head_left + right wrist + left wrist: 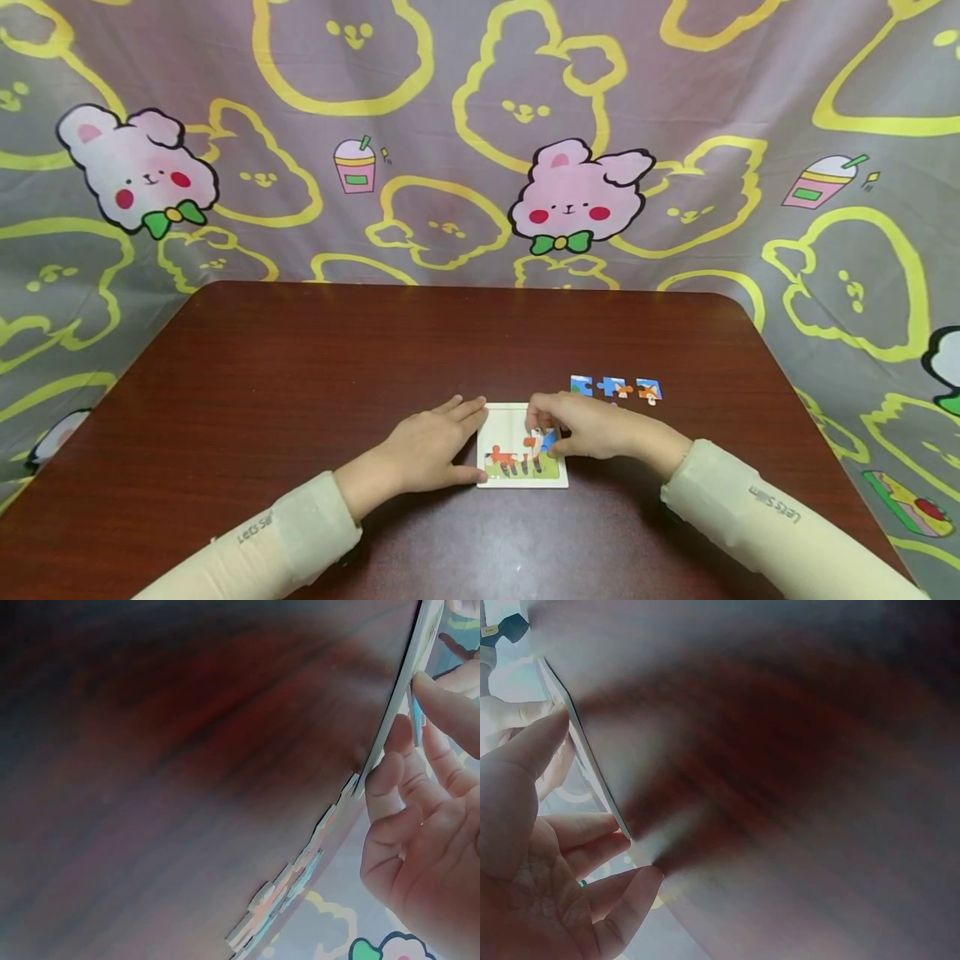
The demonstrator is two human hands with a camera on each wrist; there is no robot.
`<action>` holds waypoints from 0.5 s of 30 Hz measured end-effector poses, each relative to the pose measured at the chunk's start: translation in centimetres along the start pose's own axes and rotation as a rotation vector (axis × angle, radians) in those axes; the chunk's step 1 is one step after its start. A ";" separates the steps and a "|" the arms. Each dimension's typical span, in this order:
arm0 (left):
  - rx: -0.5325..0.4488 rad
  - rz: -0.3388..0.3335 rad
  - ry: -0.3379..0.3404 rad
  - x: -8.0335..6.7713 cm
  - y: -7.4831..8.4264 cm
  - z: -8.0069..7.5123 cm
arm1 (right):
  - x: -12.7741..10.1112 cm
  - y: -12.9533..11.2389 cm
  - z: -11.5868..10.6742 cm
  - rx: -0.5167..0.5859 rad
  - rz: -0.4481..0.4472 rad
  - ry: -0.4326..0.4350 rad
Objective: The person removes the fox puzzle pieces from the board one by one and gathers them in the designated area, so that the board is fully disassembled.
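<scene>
A square pale puzzle tray [497, 422] lies on the table, its lower part filled with joined pieces [510, 464] showing an orange animal's dark legs on green. My left hand [420, 450] touches the tray's left side, thumb near the lower corner and extended fingers near the upper one. At the tray's right side my right hand [603, 423] pinches a blue-edged puzzle piece [417, 720] between thumb and fingers. That piece stands tilted over the tray, partly covered by the fingers in the head view. The tray's upper part shows bare backing.
Loose puzzle pieces lie just beyond my right hand: a blue and green one [580, 385], a blue and orange one [616, 388] and an orange-faced one [648, 391]. My right forearm may hide others. A patterned curtain [442, 217] hangs behind the dark red-brown table [322, 358].
</scene>
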State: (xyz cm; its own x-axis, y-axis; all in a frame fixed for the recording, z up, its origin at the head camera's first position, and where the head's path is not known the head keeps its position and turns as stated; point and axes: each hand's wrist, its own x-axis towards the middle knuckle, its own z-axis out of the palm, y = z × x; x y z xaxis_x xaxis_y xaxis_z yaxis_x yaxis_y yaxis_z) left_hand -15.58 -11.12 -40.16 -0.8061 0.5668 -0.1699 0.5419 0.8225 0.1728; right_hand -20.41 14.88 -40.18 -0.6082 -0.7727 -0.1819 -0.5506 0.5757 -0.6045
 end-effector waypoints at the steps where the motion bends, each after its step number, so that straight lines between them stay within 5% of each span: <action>1: -0.001 0.000 -0.001 0.0 0.0 0.0 | -0.1 0.0 0.0 0.011 0.004 -0.001; 15: -0.001 0.023 0.034 0.1 -0.1 0.1 | -0.4 0.2 -0.2 0.082 -0.056 0.043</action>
State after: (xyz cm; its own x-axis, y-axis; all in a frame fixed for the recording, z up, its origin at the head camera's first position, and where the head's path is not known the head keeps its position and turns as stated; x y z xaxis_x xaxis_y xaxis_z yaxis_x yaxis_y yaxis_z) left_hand -15.66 -11.11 -40.27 -0.8012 0.5836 -0.1324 0.5602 0.8093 0.1768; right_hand -20.42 15.32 -40.05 -0.6031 -0.7896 -0.1136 -0.5367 0.5070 -0.6744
